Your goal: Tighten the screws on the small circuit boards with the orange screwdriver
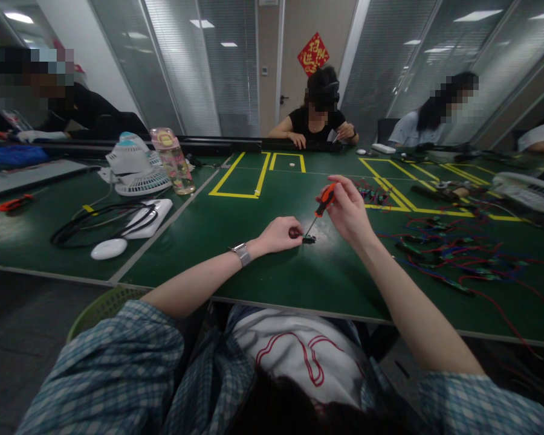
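My right hand (348, 205) is closed around the orange-and-black handle of a screwdriver (326, 200), held at a slant. Its thin shaft runs down and left, and the tip meets or nearly meets a small green terminal block or circuit board (309, 239) on the table. My left hand (281, 234) rests on the green tabletop with thumb and fingers curled together at the left edge of that small green part, pinching it. Fine detail on the part is too small to make out.
Right of my hands lies a tangle of red and blue wires with green boards (457, 251). Leftward are a white fan (133, 166), a pink-lidded bottle (176, 163), a coiled black cable (68, 232) and a white mouse-shaped case (109, 248). Other people sit around the table.
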Motion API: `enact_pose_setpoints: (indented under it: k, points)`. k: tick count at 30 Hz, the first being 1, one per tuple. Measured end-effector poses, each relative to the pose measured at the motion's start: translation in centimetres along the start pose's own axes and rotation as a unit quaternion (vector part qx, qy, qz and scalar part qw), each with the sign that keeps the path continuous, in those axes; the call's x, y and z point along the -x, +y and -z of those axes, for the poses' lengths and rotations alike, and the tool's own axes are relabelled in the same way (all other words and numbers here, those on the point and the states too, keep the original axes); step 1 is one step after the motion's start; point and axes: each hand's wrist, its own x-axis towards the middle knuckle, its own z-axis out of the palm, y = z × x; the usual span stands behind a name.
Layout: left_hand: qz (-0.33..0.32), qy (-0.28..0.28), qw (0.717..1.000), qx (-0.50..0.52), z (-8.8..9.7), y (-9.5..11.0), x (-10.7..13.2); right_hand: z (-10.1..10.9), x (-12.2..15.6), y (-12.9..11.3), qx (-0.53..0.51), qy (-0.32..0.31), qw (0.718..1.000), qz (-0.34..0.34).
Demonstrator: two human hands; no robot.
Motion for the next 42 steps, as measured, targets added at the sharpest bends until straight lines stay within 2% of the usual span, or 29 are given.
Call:
enact_pose_setpoints:
  k: [11, 18, 30, 35, 42]
  points:
    - [-0.001, 0.003, 1.0, 0.003, -0.11, -0.13, 0.04, -0.8, 0.25, -0.12, -0.021, 0.007, 1.0, 0.003]
    - [0.003, 0.002, 1.0, 0.004, -0.05, -0.05, 0.0, -0.43, -0.06, 0.17, -0.012, 0.021, 1.0, 0.008]
    - [0.004, 0.0, 1.0, 0.0, -0.04, 0.01, -0.02, -0.7, 0.28, -0.3, -0.009, -0.015, 1.0, -0.004]
    - [0.008, 0.005, 1.0, 0.0, -0.1, 0.07, -0.04, -0.8, 0.27, -0.16, -0.009, 0.005, 1.0, 0.002]
    - [0.009, 0.0, 1.0, 0.002, 0.08, 0.22, -0.01, -0.48, 0.05, 0.24, 0.047, 0.03, 0.998, 0.036]
